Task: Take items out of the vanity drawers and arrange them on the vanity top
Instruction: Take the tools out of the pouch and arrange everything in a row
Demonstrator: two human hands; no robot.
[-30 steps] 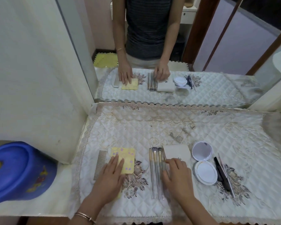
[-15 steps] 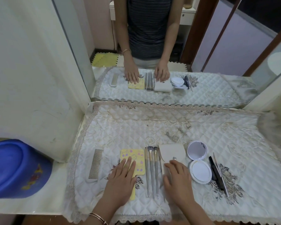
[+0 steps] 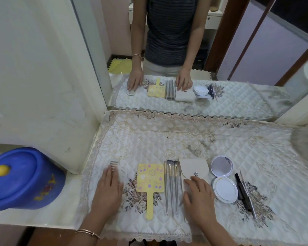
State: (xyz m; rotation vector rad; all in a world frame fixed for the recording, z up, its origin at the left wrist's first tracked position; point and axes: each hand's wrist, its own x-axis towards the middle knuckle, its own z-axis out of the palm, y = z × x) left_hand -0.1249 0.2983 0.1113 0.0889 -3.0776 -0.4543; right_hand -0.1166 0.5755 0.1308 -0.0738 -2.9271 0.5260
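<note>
Comb [image 3: 112, 165] under flat left hand [image 3: 108, 189]; pouch [image 3: 194, 168] under right hand [image 3: 200, 198].

One camera only, worn on the person's head, facing forward and steeply down onto the cloth-covered vanity top [image 3: 185, 139] from close above. The mirror [image 3: 265, 50] straight ahead fills the upper frame and repeats the same surface from the opposite side.

comb [image 3: 112, 165]: near part hidden under left hand [image 3: 108, 190] | beige pouch [image 3: 194, 167]: near end covered by right hand [image 3: 199, 197] | blue tub [image 3: 25, 178]: cut by left edge | slim tools [image 3: 245, 194], right: kind unclear
</note>
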